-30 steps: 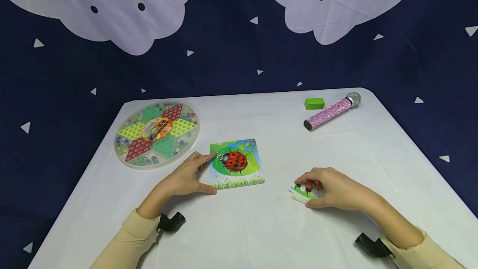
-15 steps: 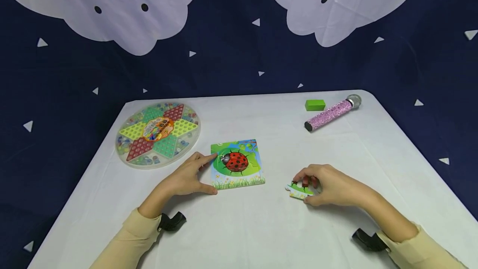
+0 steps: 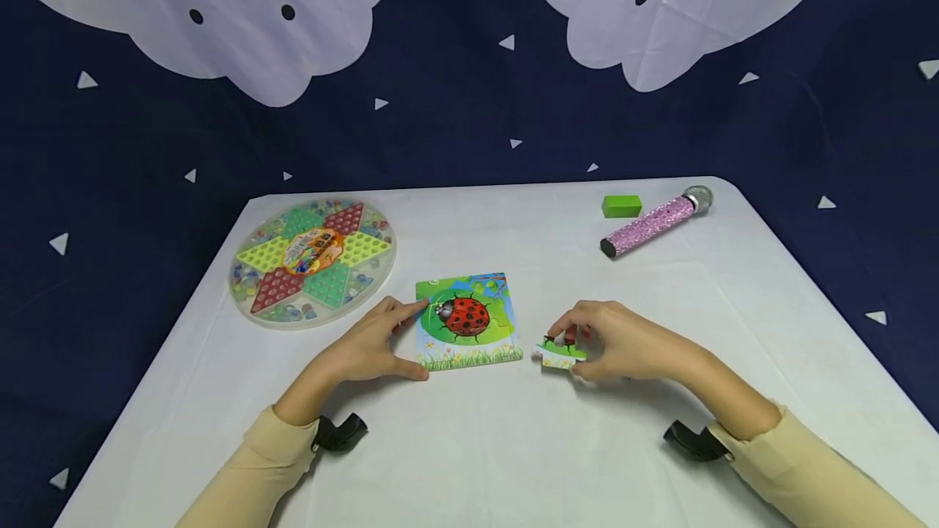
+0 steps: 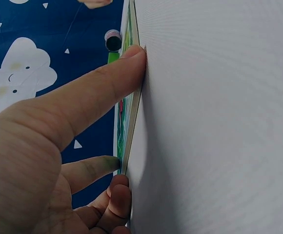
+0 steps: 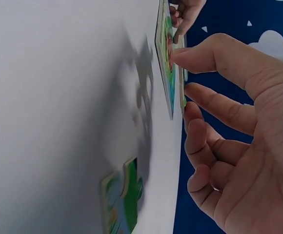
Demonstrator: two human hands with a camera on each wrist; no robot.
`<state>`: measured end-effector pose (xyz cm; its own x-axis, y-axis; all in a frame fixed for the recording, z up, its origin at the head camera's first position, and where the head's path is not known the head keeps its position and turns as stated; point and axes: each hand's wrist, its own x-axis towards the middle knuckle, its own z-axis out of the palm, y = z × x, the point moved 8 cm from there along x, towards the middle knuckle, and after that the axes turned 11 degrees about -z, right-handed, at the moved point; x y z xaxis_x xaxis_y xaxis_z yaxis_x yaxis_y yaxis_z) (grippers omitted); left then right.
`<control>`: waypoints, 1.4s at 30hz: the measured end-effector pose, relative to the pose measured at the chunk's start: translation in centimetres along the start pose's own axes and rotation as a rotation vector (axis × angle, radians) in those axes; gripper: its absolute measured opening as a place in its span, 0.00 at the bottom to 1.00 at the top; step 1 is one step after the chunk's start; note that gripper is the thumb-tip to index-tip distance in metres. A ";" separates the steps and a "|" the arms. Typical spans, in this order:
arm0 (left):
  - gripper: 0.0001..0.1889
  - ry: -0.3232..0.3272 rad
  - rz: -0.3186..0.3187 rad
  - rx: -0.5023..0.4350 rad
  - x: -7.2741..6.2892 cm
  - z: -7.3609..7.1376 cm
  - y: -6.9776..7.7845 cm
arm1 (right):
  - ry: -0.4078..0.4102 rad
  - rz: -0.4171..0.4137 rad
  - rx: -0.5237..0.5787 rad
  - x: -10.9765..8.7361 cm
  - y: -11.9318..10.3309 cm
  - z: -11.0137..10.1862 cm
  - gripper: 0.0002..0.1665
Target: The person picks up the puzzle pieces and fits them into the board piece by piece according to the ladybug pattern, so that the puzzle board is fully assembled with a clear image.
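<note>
A square ladybug picture board (image 3: 469, 320) lies mid-table. My left hand (image 3: 374, 341) touches its left side, thumb at the near corner and index finger higher up; both look straight in the left wrist view, where the thumb (image 4: 102, 87) meets the board's edge (image 4: 131, 117). To the right of the board, my right hand (image 3: 623, 341) pinches a jigsaw piece (image 3: 559, 354) with grass, flowers and black insect legs. Its notched shadow (image 5: 144, 83) falls on the tabletop. A second jigsaw piece (image 5: 122, 200), blue and green, lies on the table beneath that hand, hidden from the head view.
A round marble board game (image 3: 311, 263) under a clear cover lies at the back left. At the back right are a green block (image 3: 621, 206) and a pink glittery microphone (image 3: 656, 222). A dark blue cloth (image 3: 440, 137) hangs behind the white table (image 3: 469, 446).
My right hand has moved left and slightly away from me with the jigsaw piece, closer to the ladybug board. The left hand stays at the board's side.
</note>
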<state>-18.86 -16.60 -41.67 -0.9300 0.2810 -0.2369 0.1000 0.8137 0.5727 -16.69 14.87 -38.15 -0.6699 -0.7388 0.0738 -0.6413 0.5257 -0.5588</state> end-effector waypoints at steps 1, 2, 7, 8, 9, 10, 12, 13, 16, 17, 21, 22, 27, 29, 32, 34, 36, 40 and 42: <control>0.59 0.001 0.000 0.000 0.0 0.0 0.0 | 0.001 -0.013 -0.005 0.4 -0.1 0.0 0.26; 0.59 0.001 0.003 0.002 0.0 0.0 0.0 | 0.000 -0.022 -0.006 0.7 -0.2 0.0 0.26; 0.59 0.004 0.013 0.005 0.1 0.0 0.1 | -0.002 -0.089 -0.005 2.5 -0.8 0.2 0.26; 0.59 0.004 0.014 0.006 0.2 0.0 0.0 | -0.005 -0.094 -0.004 2.8 -0.8 0.3 0.26; 0.59 0.005 0.013 0.008 0.2 0.0 0.0 | -0.009 -0.104 -0.005 3.2 -0.8 0.4 0.26; 0.59 0.005 0.013 0.009 0.2 0.0 0.0 | -0.011 -0.114 -0.005 3.5 -0.8 0.5 0.26; 0.59 0.003 0.013 0.011 0.3 0.1 0.0 | -0.024 -0.121 -0.003 4.2 -0.9 0.7 0.26; 0.59 0.001 0.013 0.011 0.3 0.1 0.0 | -0.031 -0.125 -0.002 4.6 -0.9 0.8 0.26; 0.59 -0.003 0.013 0.008 0.3 0.2 0.0 | -0.055 -0.131 0.008 5.6 -1.0 1.2 0.26; 0.59 -0.003 0.012 0.008 0.3 0.2 0.0 | -0.063 -0.132 0.011 5.9 -1.1 1.3 0.27; 0.59 0.001 0.011 0.009 0.3 0.2 0.0 | -0.090 -0.146 0.011 7.3 -1.7 1.8 0.27; 0.59 0.003 0.011 0.009 0.3 0.2 0.0 | -0.096 -0.150 0.011 7.6 -1.9 1.9 0.27; 0.59 0.010 0.018 0.011 0.3 0.1 -0.1 | -0.125 -0.184 0.023 8.9 -2.6 2.7 0.27; 0.59 0.010 0.021 0.011 0.3 0.1 -0.1 | -0.138 -0.199 0.026 9.4 -2.7 3.1 0.26; 0.59 0.011 0.020 0.010 0.3 0.1 -0.1 | -0.159 -0.210 0.029 10.0 -2.8 3.8 0.25; 0.59 0.010 0.019 0.006 0.3 0.1 -0.1 | -0.173 -0.214 0.023 10.4 -2.8 4.2 0.24; 0.58 0.011 0.018 0.005 0.3 0.1 -0.2 | -0.185 -0.215 0.020 10.7 -3.0 4.5 0.24; 0.58 0.011 0.021 0.002 0.4 0.1 -0.2 | -0.205 -0.227 0.014 11.1 -3.3 4.9 0.23; 0.58 0.011 0.018 0.001 0.4 0.1 -0.3 | -0.212 -0.235 0.018 11.3 -3.4 5.0 0.22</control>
<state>-19.20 -16.66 -42.03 -0.9319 0.2901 -0.2175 0.1175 0.8091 0.5758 -20.21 2.59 -39.52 -0.4097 -0.9117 0.0302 -0.7617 0.3237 -0.5612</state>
